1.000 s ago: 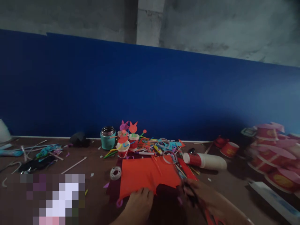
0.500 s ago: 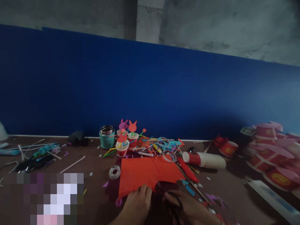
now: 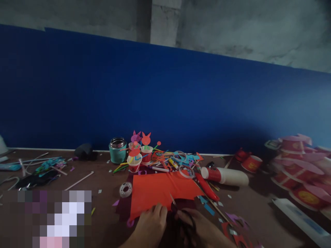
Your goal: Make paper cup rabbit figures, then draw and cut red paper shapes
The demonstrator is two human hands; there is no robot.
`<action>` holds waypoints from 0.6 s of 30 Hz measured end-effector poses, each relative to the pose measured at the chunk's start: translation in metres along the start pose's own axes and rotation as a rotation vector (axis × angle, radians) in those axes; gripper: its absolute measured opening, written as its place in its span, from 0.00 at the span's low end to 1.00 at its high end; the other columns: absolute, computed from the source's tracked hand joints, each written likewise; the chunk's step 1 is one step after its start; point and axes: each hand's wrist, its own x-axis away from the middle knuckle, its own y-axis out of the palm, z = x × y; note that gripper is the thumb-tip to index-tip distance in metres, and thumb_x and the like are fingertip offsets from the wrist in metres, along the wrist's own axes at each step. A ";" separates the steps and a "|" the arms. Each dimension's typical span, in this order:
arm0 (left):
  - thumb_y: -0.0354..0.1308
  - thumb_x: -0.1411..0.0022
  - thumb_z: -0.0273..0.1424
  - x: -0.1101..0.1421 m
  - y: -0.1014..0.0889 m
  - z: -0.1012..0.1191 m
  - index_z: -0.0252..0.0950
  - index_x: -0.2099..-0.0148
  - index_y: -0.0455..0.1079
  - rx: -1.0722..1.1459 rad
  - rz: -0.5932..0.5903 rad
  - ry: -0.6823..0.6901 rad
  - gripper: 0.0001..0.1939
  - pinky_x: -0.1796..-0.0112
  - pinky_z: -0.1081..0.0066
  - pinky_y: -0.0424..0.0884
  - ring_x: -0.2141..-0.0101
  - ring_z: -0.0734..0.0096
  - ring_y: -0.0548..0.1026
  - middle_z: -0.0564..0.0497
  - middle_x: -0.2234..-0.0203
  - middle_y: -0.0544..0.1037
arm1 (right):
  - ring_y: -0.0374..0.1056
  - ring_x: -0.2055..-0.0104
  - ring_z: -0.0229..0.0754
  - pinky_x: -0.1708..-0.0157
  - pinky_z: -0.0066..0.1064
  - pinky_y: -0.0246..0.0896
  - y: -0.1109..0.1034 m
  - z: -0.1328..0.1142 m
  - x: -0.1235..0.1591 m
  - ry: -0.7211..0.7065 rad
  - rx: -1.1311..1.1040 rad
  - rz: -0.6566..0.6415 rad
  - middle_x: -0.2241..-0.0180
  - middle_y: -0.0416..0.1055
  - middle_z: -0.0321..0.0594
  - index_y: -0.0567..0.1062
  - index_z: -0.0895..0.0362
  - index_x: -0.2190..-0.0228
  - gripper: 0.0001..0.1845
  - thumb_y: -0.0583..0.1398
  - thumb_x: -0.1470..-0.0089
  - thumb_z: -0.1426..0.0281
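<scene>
A sheet of orange-red paper (image 3: 155, 189) lies on the table in front of me, with a notch cut from its near right edge. My left hand (image 3: 152, 222) is closed on the near edge of the sheet, fingers together. My right hand (image 3: 195, 225) grips black-handled scissors (image 3: 173, 202), their pointed blades reaching over the paper beside my left fingers. Darker paper (image 3: 124, 206) lies partly under the sheet. A roll of clear tape (image 3: 126, 189) rests by its left edge.
Behind the paper stand a teal jar (image 3: 118, 151) and paper cups with cut-out figures (image 3: 146, 148). Stacked cups (image 3: 224, 176) lie on their side to the right. Paper scraps (image 3: 236, 220) and a long stick (image 3: 214, 205) lie near my right hand; pink-topped cups (image 3: 300, 168) are farther right.
My right hand and the scissors have shifted left and slightly away from me, and the blades now extend over the orange-red paper. My left hand has hardly moved.
</scene>
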 end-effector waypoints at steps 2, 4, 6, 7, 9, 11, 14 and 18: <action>0.48 0.40 0.20 0.000 0.001 -0.001 0.35 0.59 0.67 -0.009 0.026 -0.014 0.11 0.71 0.66 0.72 0.67 0.61 0.76 0.48 0.67 0.74 | 0.59 0.87 0.29 0.88 0.19 0.46 0.000 0.004 -0.002 -0.008 0.003 0.007 0.85 0.67 0.33 0.72 0.61 0.73 0.27 0.58 0.54 0.47; 0.49 0.40 0.20 -0.001 0.002 -0.001 0.36 0.59 0.67 -0.010 0.053 -0.024 0.10 0.71 0.67 0.72 0.67 0.61 0.75 0.49 0.67 0.74 | 0.59 0.88 0.28 0.89 0.19 0.44 -0.002 0.009 -0.006 -0.028 0.040 0.016 0.84 0.67 0.33 0.72 0.61 0.73 0.27 0.57 0.53 0.48; 0.49 0.40 0.21 -0.001 0.002 -0.001 0.36 0.59 0.67 -0.007 0.076 -0.024 0.09 0.70 0.67 0.72 0.66 0.61 0.75 0.49 0.67 0.74 | 0.57 0.89 0.28 0.90 0.20 0.42 -0.002 0.015 -0.010 -0.057 0.082 0.018 0.85 0.67 0.34 0.72 0.62 0.76 0.28 0.55 0.52 0.47; 0.50 0.40 0.21 -0.001 0.002 0.000 0.36 0.59 0.67 -0.006 0.084 -0.023 0.09 0.70 0.67 0.72 0.66 0.61 0.75 0.49 0.67 0.74 | 0.56 0.89 0.28 0.90 0.20 0.41 -0.002 0.017 -0.012 -0.065 0.092 0.021 0.86 0.66 0.34 0.72 0.62 0.77 0.29 0.55 0.52 0.47; 0.50 0.41 0.21 -0.001 0.001 0.000 0.36 0.60 0.68 -0.007 0.090 -0.030 0.09 0.70 0.66 0.72 0.66 0.62 0.75 0.49 0.67 0.74 | 0.55 0.90 0.28 0.90 0.20 0.41 -0.001 0.019 -0.013 -0.072 0.083 0.033 0.87 0.65 0.34 0.71 0.62 0.76 0.30 0.54 0.52 0.45; 0.50 0.41 0.22 -0.001 0.000 0.000 0.35 0.60 0.68 -0.007 0.083 -0.026 0.09 0.69 0.67 0.72 0.66 0.62 0.75 0.49 0.67 0.74 | 0.56 0.89 0.29 0.90 0.20 0.40 0.000 0.020 -0.014 -0.079 0.065 0.047 0.87 0.65 0.33 0.71 0.62 0.74 0.30 0.55 0.54 0.44; 0.50 0.40 0.22 0.000 -0.002 0.000 0.35 0.58 0.67 -0.004 0.064 -0.019 0.09 0.69 0.67 0.71 0.65 0.62 0.75 0.48 0.66 0.74 | 0.58 0.89 0.29 0.90 0.20 0.41 0.002 0.020 -0.013 -0.090 0.071 0.056 0.86 0.66 0.33 0.71 0.62 0.72 0.31 0.55 0.55 0.43; 0.49 0.40 0.22 0.000 -0.002 0.000 0.35 0.59 0.67 -0.001 0.040 -0.017 0.09 0.69 0.67 0.71 0.64 0.61 0.74 0.48 0.66 0.74 | 0.55 0.90 0.28 0.91 0.20 0.39 0.001 0.024 -0.015 -0.084 0.096 0.072 0.86 0.66 0.33 0.71 0.62 0.72 0.32 0.54 0.54 0.43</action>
